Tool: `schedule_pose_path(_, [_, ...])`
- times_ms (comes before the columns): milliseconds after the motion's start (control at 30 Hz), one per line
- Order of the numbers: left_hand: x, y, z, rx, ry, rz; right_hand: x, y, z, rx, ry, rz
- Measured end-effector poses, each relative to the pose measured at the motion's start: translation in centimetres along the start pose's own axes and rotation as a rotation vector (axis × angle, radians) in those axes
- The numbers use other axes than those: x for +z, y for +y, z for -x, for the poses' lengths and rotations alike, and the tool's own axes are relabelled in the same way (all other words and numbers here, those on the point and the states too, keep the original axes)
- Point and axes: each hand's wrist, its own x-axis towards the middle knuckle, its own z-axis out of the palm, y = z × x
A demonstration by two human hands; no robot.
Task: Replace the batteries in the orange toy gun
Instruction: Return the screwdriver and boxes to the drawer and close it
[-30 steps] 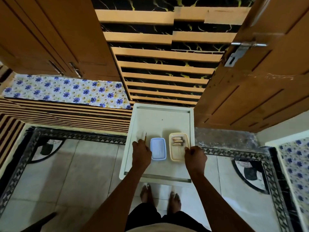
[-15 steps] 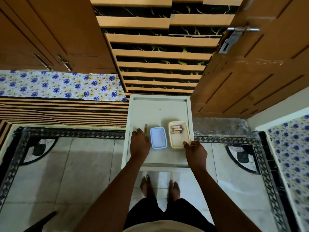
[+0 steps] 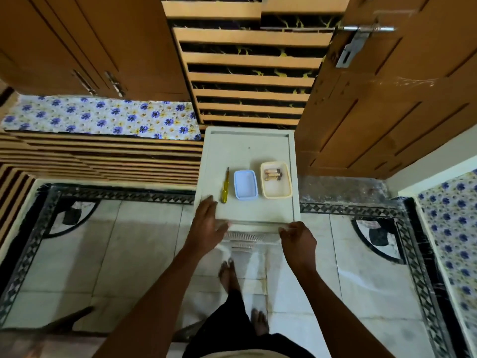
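Note:
A small white table (image 3: 247,140) stands in front of me. On it lie a yellow-handled screwdriver (image 3: 225,186), an empty blue tray (image 3: 245,185) and a cream tray (image 3: 275,180) that holds a few batteries (image 3: 273,174). My left hand (image 3: 206,223) rests flat on the table's near left corner, fingers spread. At the table's near right edge my right hand (image 3: 296,237) hangs with its fingers curled and nothing in it. No orange toy gun is in view.
A wooden door (image 3: 387,99) with a metal latch (image 3: 358,40) stands right of the table. Wooden cabinets (image 3: 85,42) rise over a floral-covered counter (image 3: 103,117) to the left. A striped wall (image 3: 247,73) is behind. My bare feet (image 3: 229,275) stand on tiled floor.
Both hands have pulled back from the tabletop toward its near edge. The left hand has come off the screwdriver, which now lies fully in view.

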Motion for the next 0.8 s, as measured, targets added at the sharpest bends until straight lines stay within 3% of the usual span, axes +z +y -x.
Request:
schedule_pose_path(300, [2.4, -1.2, 1.6, 0.087, 0.058, -0.070, 4.2, 6.7, 3.9, -0.196, -0.252, 0.068])
schedule_pose_path(533, [4.3, -2.5, 2.4, 0.163, 0.233, -0.073, 11.4, 8.3, 1.4, -0.350, -0.541, 0.339])
schedule_pose_path(800, [5.8, -3.2, 2.7, 0.171, 0.297, -0.169, 18.5, 9.6, -2.9, -0.432, -0.538, 0.582])
